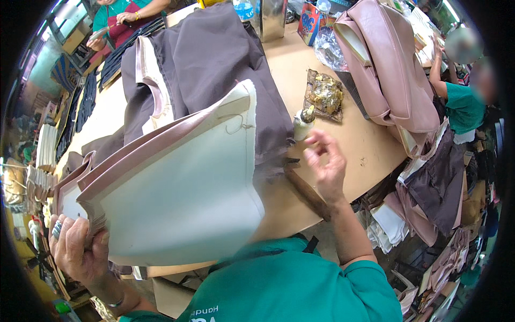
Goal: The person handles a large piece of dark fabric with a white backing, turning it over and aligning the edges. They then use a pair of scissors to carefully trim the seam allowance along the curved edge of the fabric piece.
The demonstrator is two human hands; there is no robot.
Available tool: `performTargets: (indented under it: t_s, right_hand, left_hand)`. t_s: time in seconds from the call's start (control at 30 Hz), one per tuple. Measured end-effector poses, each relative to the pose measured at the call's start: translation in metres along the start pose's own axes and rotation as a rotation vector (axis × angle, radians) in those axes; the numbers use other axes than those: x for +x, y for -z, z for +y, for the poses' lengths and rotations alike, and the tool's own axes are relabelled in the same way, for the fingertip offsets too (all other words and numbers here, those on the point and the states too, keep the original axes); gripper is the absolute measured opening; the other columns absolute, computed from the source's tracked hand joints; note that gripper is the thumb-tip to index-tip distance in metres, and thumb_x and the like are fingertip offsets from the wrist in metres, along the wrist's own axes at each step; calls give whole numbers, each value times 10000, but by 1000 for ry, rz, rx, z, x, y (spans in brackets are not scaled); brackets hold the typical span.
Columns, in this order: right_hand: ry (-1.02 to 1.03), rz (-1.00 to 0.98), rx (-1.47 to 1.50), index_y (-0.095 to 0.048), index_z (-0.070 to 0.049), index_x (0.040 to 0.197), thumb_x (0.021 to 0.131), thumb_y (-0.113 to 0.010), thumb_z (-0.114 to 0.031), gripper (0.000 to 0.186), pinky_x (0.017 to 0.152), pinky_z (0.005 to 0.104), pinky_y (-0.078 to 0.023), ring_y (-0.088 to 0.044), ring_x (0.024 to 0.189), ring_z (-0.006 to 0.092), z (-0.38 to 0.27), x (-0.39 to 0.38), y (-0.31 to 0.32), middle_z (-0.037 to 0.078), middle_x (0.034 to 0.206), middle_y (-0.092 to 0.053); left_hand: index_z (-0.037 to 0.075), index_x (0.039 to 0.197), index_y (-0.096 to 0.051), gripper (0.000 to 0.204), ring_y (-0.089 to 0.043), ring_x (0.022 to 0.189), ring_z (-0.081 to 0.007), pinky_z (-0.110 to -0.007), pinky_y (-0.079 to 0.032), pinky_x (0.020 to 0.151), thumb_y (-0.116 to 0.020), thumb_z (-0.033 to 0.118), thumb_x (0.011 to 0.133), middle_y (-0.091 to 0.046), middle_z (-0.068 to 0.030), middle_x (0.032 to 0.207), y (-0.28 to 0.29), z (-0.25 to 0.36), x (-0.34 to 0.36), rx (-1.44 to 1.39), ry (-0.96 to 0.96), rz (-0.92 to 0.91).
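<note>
My left hand (75, 247), at the lower left, grips the notched corner of a panel (177, 193) with a white backing and a folded pink leather edge. The panel slants up across the brown fabric (209, 53). My right hand (324, 163) is raised over the table, slightly blurred, its fingers loosely curved and apart, holding nothing. Just above it stands a small bottle (302, 129) with a yellowish top, beside a glue-crusted pad (323, 96). A long brown wooden stick (306, 196) lies near the table edge, left of my right wrist.
The tan table (375, 161) also bears a pink leather bag (381, 75), plastic wrap (330, 51), a box (311, 24) and a water bottle (244, 11). Co-workers stand at the upper left (120, 29) and right (461, 107). Fabric pieces (416, 204) are piled at the lower right.
</note>
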State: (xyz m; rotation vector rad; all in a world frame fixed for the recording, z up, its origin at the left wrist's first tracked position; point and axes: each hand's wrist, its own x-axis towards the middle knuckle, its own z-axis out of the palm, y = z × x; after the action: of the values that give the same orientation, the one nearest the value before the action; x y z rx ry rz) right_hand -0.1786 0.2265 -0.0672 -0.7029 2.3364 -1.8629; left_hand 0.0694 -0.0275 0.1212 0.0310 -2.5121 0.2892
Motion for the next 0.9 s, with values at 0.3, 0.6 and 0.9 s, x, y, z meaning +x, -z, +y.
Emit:
performTargets:
  t_s: [0.3, 0.6, 0.9]
  right_hand:
    - [-25, -589, 774, -473, -5, 1167, 790, -628, -109, 420, 892, 329, -388, -464, 1084, 202, -57, -21, -40, 142, 1145, -488]
    - [-155, -221, 817, -515, -4, 1099, 821, -553, -39, 283, 788, 275, -433, -532, 928, 131, -55, -27, 20, 58, 987, -580]
    - [51, 43, 273, -536, 22, 1108, 837, -524, -15, 274, 765, 235, -415, -531, 883, 105, -7, -13, -5, 38, 996, -602]
  left_hand:
    - [-8, 754, -532, 354, -414, 454, -237, -352, -345, 494, -645, 327, 759, -433, -96, 534, -1, 16, 19, 1, -110, 44]
    - [19, 848, -596, 396, -586, 656, -322, -435, -462, 677, -611, 405, 764, -594, -121, 709, -26, 47, 84, -22, -164, 110]
    - [75, 1142, -501, 486, -495, 1060, -279, -373, -375, 890, -609, 368, 769, -520, -106, 1160, -125, -31, 79, -117, 233, -218]
